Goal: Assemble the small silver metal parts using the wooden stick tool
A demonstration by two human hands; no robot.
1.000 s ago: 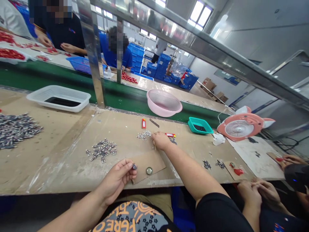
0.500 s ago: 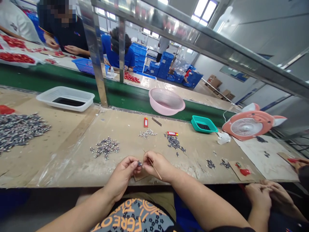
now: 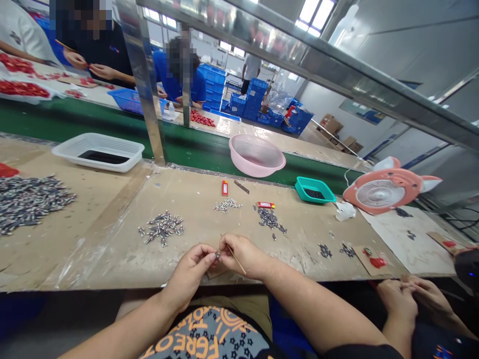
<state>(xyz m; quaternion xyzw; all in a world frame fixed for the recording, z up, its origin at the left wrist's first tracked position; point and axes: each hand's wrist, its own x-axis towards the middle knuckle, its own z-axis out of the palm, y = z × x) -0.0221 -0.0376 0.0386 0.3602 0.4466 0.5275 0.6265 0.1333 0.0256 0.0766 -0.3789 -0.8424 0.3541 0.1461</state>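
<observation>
Pinching one tiny metal part point(image 3: 217, 255), two hands close together above the bench

The left hand point(image 3: 189, 276) holds the part between thumb and fingertips at the bench's near edge, too small to show which way it points. The right hand point(image 3: 243, 257), just beside it, pinches one thin stick point(image 3: 233, 255), its long axis slanting from upper left to lower right. Six heaps point(image 3: 160, 228) of similar parts lie on the bench point(image 3: 93, 262) beyond them. Farther off sit one pink basin point(image 3: 256, 155), one teal tray point(image 3: 315, 190) and one white tray point(image 3: 98, 152).
</observation>
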